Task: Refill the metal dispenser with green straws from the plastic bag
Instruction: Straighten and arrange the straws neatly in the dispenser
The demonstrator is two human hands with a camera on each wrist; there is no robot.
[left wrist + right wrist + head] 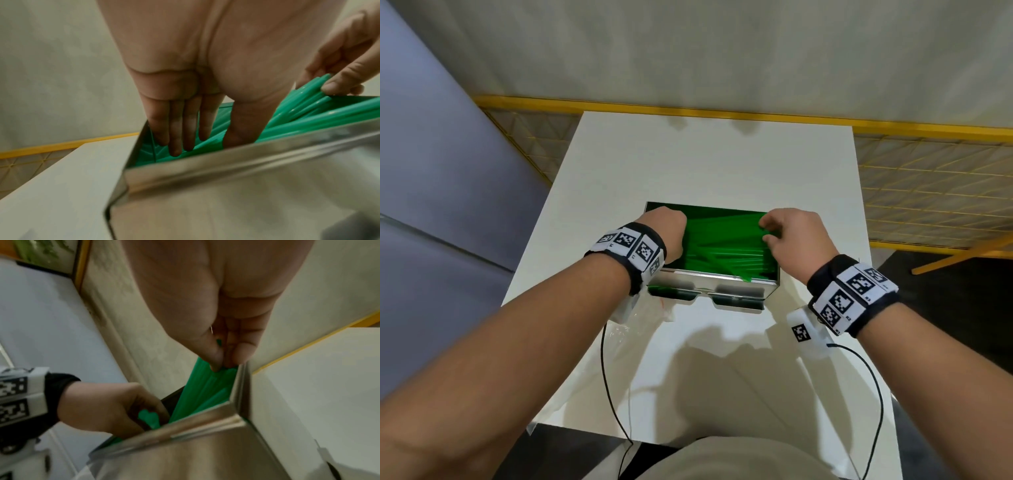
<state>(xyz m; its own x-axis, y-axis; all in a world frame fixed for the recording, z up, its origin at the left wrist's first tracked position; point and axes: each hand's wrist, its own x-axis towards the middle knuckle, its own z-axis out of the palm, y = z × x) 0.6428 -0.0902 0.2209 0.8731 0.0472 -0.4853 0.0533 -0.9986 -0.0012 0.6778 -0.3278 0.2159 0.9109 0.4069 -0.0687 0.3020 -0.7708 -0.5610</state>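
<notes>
The open-topped metal dispenser stands mid-table, holding a heap of green straws that lie askew. My left hand reaches into its left end, straight fingers and thumb pressing down among the straws. At the right end my right hand pinches the raised straw ends between thumb and fingers, just above the rim. The clear plastic bag lies flat in front of the dispenser, partly under my left wrist.
The white table has bare surface behind and on both sides of the dispenser. A yellow mesh fence runs behind and to the right, and a grey panel stands at the left. Black cables hang from both wrists.
</notes>
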